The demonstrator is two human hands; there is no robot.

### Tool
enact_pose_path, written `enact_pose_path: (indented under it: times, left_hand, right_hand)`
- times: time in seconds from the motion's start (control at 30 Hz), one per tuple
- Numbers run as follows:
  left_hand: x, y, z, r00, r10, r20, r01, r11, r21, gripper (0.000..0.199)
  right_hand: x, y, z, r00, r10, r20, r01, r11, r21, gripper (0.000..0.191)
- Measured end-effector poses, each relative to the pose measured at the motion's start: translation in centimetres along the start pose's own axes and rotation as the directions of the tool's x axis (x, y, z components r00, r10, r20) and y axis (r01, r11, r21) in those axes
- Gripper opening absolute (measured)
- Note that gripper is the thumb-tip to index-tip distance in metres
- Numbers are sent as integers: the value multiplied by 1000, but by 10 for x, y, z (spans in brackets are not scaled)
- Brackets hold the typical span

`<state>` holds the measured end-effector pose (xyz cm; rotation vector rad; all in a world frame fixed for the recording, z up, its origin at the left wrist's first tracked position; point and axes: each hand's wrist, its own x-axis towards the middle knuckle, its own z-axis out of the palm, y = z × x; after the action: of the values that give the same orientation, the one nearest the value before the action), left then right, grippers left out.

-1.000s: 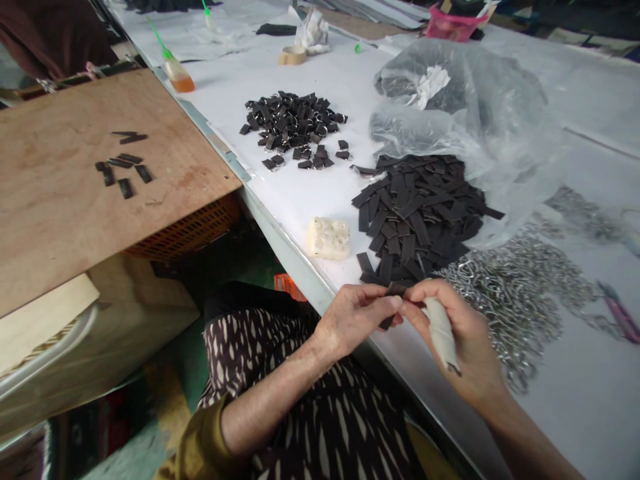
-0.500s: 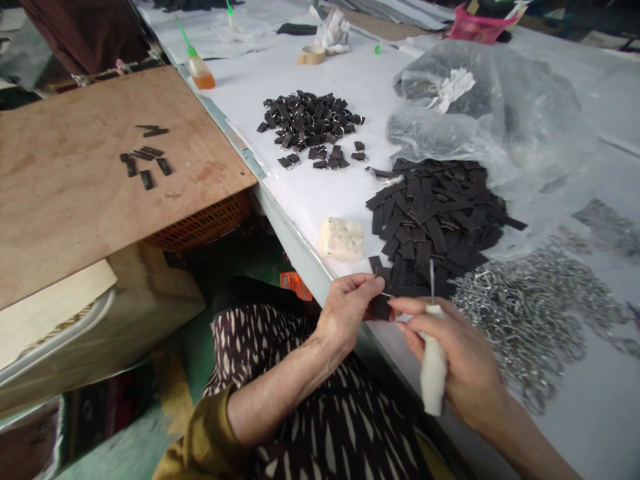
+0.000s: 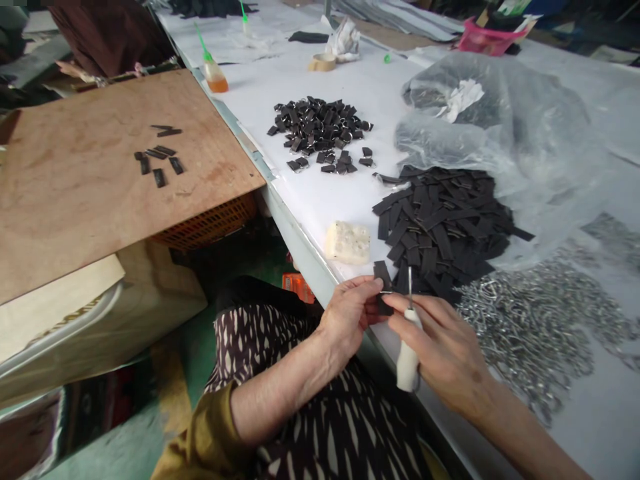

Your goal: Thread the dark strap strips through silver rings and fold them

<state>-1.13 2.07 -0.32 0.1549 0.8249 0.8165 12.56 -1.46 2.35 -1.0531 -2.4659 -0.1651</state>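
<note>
My left hand (image 3: pixel 350 310) pinches a short black strap (image 3: pixel 383 272) between thumb and fingers at the table's front edge. A thin metal piece (image 3: pixel 386 292), likely a ring, lies across the strap, and the fingertips of my right hand (image 3: pixel 445 350) meet it there. Also in my right hand is a white-handled awl (image 3: pixel 407 363), its thin shaft pointing up. Just behind my hands spreads a pile of black straps (image 3: pixel 445 223). To the right of it lies a heap of metal rings (image 3: pixel 540 320). A pale foam-like block (image 3: pixel 349 242) sits to the left of the straps.
Farther back is a pile of black loops with rings (image 3: pixel 320 127). A clear plastic bag (image 3: pixel 540 127) spreads at right. A glue bottle (image 3: pixel 215 79), tape roll (image 3: pixel 323 62) and pink basket (image 3: pixel 485 39) stand behind. Several black pieces rest on a wooden board (image 3: pixel 90 167) at left.
My right hand has moved left, closer to my left hand, and the awl has shifted left with it. The left hand keeps its hold on the strap. The view has shifted slightly.
</note>
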Motion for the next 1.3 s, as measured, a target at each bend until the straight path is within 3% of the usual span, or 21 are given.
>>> enact_pose_path:
  times: [0.13, 0.23, 0.37, 0.5, 0.8, 1.13, 1.3]
  left_hand:
    - [0, -1, 2, 1000, -22, -21, 21, 1000, -19, 22]
    - [-1, -1, 4, 1000, -6, -21, 4, 998, -61, 21]
    - [-3, -2, 5, 999, 47, 25, -47, 999, -13, 20]
    - [-7, -5, 6, 991, 130, 26, -132, 987, 93, 19]
    - [-14, -5, 7, 948, 289, 134, -314, 920, 234, 30]
    - [-13, -3, 8, 965, 254, 62, -261, 927, 270, 19]
    - [-14, -3, 7, 958, 277, 69, -285, 917, 277, 17]
  right_hand:
    - [-4, 1, 3, 995, 98, -36, -93, 988, 123, 23]
    - [-5, -1, 5, 961, 273, -55, -244, 922, 302, 25]
    - [3, -6, 4, 832, 555, -11, -499, 756, 424, 14]
    - [13, -9, 2, 708, 705, 29, -652, 638, 409, 10]
    - [19, -7, 5, 634, 771, 51, -690, 535, 487, 9]
    - [15, -6, 11, 628, 774, 80, -689, 505, 520, 10]
    - [18, -7, 11, 599, 796, 85, -713, 482, 510, 13]
